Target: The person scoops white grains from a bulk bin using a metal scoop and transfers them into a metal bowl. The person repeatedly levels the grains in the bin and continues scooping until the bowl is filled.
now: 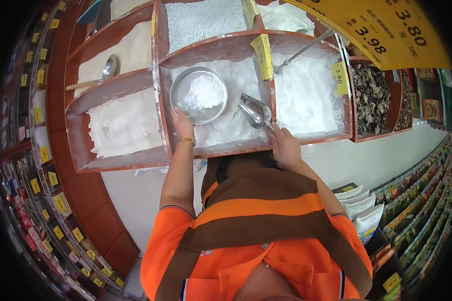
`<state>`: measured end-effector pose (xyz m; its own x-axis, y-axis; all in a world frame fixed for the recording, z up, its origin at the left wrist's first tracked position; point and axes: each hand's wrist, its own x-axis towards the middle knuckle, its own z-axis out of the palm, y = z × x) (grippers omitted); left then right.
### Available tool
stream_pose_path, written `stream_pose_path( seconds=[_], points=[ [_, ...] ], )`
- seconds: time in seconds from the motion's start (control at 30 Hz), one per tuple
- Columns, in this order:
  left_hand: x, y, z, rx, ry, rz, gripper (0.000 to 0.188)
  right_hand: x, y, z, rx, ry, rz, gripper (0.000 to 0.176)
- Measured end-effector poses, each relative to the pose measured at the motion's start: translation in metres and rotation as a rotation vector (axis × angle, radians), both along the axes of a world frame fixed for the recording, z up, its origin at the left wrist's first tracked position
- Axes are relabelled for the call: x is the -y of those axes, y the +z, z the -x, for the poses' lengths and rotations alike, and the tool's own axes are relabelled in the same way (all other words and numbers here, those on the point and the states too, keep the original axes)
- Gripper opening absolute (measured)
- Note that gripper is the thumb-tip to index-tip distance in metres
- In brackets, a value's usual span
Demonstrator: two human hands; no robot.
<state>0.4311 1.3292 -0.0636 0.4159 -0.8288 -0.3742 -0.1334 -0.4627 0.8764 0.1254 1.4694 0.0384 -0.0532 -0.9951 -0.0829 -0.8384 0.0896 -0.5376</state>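
My left hand grips the near left rim of a round metal sieve, held level over a wooden bin of white flour. A small heap of white powder lies on the mesh. In my right hand is the handle of a metal scoop. The scoop's head points up and left, just right of the sieve, above the same bin; from this view I see no powder in it. The two tools are apart.
Wooden dividers separate the bins. A second powder bin with a metal-handled tool stands right, dried black fungus beyond. Left, a ladle rests in another bin. Yellow price signs hang at upper right.
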Motion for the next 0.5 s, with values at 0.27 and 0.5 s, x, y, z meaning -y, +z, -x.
stream_pose_path(
  seconds=[0.27,0.5],
  points=[
    [0.024,0.009,0.008,-0.058,-0.138,-0.045,0.050,-0.005,-0.001,-0.023,-0.103,-0.066,-0.027,0.038],
    [0.040,0.000,0.004,-0.189,-0.064,-0.090,0.052,0.026,0.010,-0.040,-0.194,-0.050,0.007,0.038]
  ],
)
